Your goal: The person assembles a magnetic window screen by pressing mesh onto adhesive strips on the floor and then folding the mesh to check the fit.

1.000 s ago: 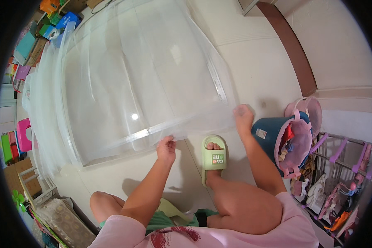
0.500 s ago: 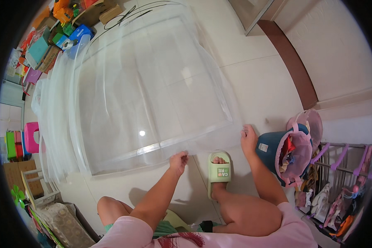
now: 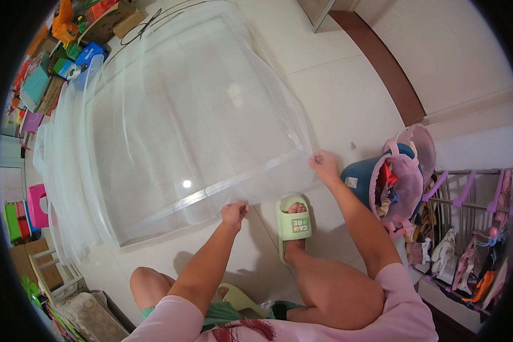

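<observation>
A sheer white mesh sheet (image 3: 171, 131) lies spread over a rectangular pale frame (image 3: 211, 188) on the floor before me. The mesh reaches past the frame's near and right edges and bunches in long folds at the left. My left hand (image 3: 234, 215) is closed in a pinch on the mesh's near edge, just outside the frame's near bar. At the near right corner of the mesh, my right hand (image 3: 325, 166) pinches its border between thumb and fingers. Both hands are a little apart from the frame itself.
To my right stand a blue bucket (image 3: 360, 174) with a pink rim and cloth inside, and a rack (image 3: 467, 188) hung with laundry. Boxes and toys (image 3: 68, 62) crowd the far left. Black cord (image 3: 145, 28) lies beyond the mesh. My green slipper (image 3: 294, 228) is between my hands.
My right hand has pulled its corner of the mesh slightly up and inward, closer to the frame. My left hand still pinches the near edge. The whole view has shifted a little.
</observation>
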`<state>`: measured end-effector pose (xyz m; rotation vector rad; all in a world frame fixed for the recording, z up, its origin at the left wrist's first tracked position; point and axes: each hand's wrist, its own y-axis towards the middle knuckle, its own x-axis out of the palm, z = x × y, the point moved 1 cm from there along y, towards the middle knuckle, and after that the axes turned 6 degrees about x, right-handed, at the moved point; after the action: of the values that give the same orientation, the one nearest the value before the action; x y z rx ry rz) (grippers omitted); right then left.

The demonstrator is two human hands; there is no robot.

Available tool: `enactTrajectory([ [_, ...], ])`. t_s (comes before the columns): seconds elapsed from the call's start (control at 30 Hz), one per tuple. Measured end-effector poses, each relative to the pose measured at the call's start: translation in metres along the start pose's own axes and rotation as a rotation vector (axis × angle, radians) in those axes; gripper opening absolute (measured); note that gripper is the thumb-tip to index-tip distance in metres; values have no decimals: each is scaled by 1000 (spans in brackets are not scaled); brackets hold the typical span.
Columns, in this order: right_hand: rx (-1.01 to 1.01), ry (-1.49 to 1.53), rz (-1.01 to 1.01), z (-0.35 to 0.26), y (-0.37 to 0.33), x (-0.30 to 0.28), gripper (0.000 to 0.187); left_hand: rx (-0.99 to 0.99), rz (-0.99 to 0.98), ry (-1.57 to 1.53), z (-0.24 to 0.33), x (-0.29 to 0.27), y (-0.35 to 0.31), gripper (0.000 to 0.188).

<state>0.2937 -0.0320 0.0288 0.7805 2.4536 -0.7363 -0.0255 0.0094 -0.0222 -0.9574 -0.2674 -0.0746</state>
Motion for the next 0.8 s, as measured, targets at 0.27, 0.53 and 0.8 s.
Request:
enactTrajectory([
  [0.27,3,-262,-29,16,-25,4,18,16,86,-121,-5,-35,-6,7],
  [0.53,302,504,-229,-19,-8,19,23,-87,218,-49,-2,-42,-29,7],
  [0.8,203,227,-163,-52,126,51,39,-656,-566,780,86,22,-57,30],
])
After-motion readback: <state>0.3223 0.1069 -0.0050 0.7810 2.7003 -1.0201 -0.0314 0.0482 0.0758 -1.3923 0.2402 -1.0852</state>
